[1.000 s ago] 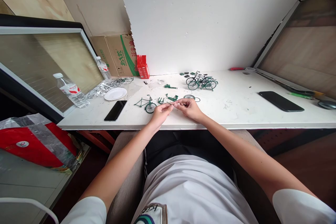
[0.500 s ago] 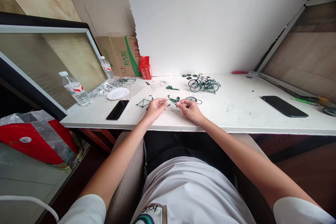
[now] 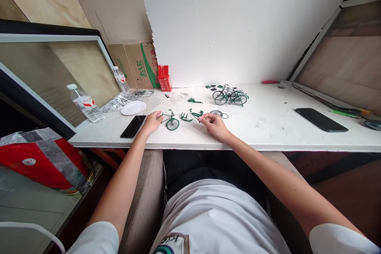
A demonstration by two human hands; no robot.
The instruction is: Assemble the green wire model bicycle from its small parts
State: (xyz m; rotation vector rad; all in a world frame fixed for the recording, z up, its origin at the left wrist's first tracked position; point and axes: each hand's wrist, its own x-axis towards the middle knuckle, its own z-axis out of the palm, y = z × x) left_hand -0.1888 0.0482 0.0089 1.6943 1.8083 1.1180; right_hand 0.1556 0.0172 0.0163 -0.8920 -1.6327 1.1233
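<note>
My left hand [image 3: 153, 122] is closed at the rear end of a small green model bicycle frame [image 3: 167, 116]. That frame has handlebars and one spoked front wheel [image 3: 172, 124] on it. With thumb and fingers pinched, my right hand [image 3: 213, 126] holds a slim green bicycle part [image 3: 195, 114] over the table; its far end is hidden by my fingers. Between my hands lies a curved green piece [image 3: 186, 117]. A loose spoked wheel [image 3: 216, 112] rests just beyond my right hand. Farther back stand assembled model bicycles [image 3: 230, 96], black and green.
A phone [image 3: 133, 126] lies left of my left hand, near a white plate [image 3: 133, 107] and water bottles [image 3: 86, 103]. Behind them are cut plastic frames [image 3: 131, 97] and a red box [image 3: 164, 78]. Another dark phone [image 3: 321, 120] lies far right.
My left hand has moved left, away from my right hand, to the rear of the bicycle frame. The frame's front wheel and the curved piece now show. My right hand stays pinched in place.
</note>
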